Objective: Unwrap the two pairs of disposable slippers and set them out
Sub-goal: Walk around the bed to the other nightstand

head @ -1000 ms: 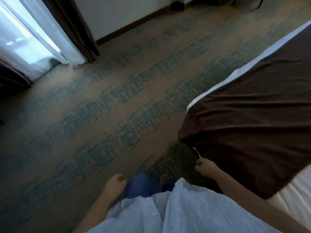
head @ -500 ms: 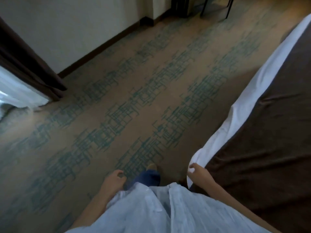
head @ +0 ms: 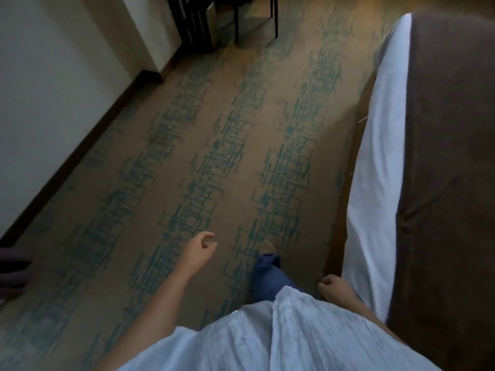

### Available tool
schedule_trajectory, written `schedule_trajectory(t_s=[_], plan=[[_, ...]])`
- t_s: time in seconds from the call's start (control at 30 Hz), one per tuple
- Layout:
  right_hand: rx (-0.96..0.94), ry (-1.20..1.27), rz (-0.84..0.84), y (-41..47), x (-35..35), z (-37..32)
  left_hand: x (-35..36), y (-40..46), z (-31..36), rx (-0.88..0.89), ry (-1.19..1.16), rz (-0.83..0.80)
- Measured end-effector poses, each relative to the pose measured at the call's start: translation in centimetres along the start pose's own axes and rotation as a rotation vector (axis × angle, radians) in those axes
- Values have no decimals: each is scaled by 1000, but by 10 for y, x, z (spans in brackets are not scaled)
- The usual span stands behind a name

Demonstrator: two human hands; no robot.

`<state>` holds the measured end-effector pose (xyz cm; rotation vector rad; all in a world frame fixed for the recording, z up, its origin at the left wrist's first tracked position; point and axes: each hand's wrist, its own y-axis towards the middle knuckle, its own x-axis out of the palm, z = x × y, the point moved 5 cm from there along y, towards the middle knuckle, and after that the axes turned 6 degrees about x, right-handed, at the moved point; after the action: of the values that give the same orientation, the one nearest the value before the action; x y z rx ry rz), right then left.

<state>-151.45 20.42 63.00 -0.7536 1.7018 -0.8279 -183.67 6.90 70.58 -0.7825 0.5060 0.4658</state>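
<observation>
At the far left I saw a pale wall (head: pixel 61 76) with a dark skirting board (head: pixel 88 145) running diagonally along its foot, and a dark, blurred shape (head: pixel 12 271) at the left edge that I could not identify. Beyond the wall's corner, at the top, stood dark furniture (head: pixel 195 22) with thin legs, too dim for me to say what it was.

The floor was a tan carpet (head: pixel 166 199) crossed by bands of teal, scratchy line pattern running away from me.

My left hand (head: pixel 199 249) hung out in front over the carpet, fingers loosely curled and partly apart, holding nothing. The bare forearm led back to a light blue shirt (head: pixel 241 341) filling the bottom of the view.

Just right of that hand, a leg in blue trousers (head: pixel 266 277) stepped forward, with a tan shoe tip (head: pixel 267 247) on the carpet.

My right hand (head: pixel 330 286) hung low beside the bed, fingers curled in to a loose fist, with nothing in it that I could see. It was just beside the white sheet (head: pixel 375 167) hanging down the bed's side; I could not tell whether it touched.

Furthest right, a brown cover (head: pixel 450 156) lay over the bed.

The slippers were nowhere in my view.
</observation>
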Motion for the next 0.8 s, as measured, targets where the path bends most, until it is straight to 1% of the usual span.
schedule_trajectory(t_s=[0.1,0.27,0.37,0.43,0.57,0.67,0.8], plan=[[-69,12,21,42,-70,-85,-13,57,26,-56,29,-69],[-190,137,43,103,-197,-224,-42,158,75,-156,-33,-27],[-209,148,46,147,-256,-283,-51,220,109,-194,-78,-43],[-187,160,54,181,-285,-308,-53,270,137,-191,-85,-72],[-106,193,91,251,-331,-343,-65,392,209,-118,-32,-123],[14,248,91,282,-366,-356,-89,485,292,-32,18,-166],[144,307,96,319,-423,-370,-111,602,426,130,75,-200]])
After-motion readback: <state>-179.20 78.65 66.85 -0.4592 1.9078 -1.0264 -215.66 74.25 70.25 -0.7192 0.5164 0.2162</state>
